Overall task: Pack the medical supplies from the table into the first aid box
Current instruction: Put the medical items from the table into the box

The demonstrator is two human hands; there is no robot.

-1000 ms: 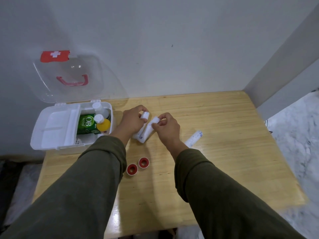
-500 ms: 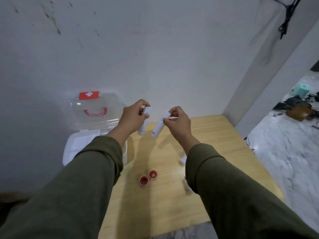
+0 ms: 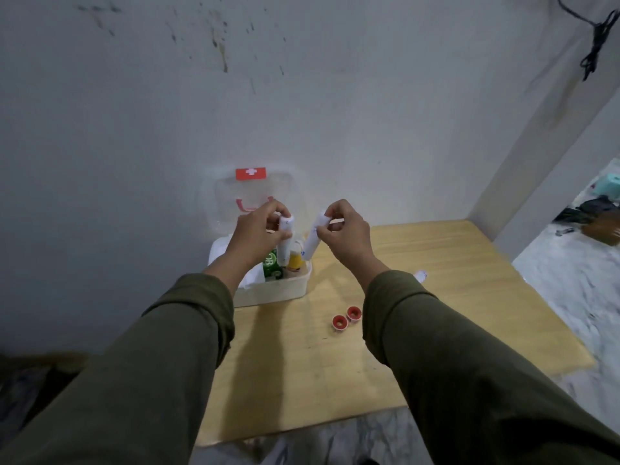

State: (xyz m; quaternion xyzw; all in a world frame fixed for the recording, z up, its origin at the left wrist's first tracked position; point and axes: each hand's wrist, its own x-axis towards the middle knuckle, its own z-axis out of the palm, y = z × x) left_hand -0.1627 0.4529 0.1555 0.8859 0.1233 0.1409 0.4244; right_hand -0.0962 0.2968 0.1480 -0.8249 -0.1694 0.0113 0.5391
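Above the white plastic first aid box (image 3: 273,292), whose clear lid (image 3: 255,199) stands open, the left hand (image 3: 260,234) pinches one white paper-wrapped roll (image 3: 286,241) and the right hand (image 3: 345,233) another (image 3: 312,241). Two small red-cored tape rolls (image 3: 346,317) lie on the light wooden table (image 3: 436,313) right of the box.

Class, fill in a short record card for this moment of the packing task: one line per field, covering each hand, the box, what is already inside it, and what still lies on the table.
Left hand: holds a white tube above the box
Right hand: holds a second white tube, tilted
First aid box: open, clear lid raised against the wall
Inside box: green packet, yellow bottle
On table: two red-and-white tape rolls; another white item partly hidden by the right sleeve
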